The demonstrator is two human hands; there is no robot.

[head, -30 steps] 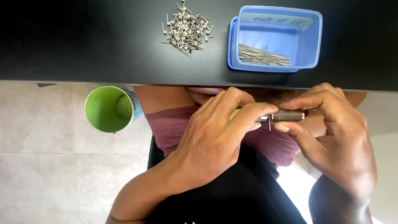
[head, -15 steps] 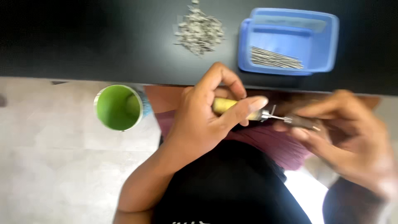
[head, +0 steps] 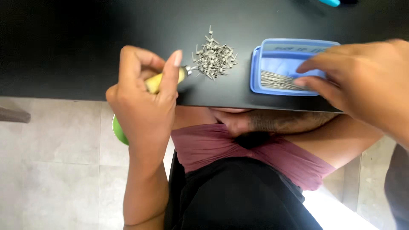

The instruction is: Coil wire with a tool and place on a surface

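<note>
Two hands busy: my left hand (head: 145, 106) grips the yellow-handled tool (head: 164, 79); my right hand (head: 362, 81), fingers spread, should pinch one pin (head: 281, 81) from the blue tray (head: 255, 74) cleanly

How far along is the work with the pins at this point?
Done: a pile of bent pins lies on the black table. In hand: the left hand grips a yellow-handled tool beside the pile; the right hand reaches into the blue tray. Left: a bundle of straight wires remains there.

Left hand (head: 145, 102) fisted; right hand (head: 362, 81) reaching, fingers extended.
</note>
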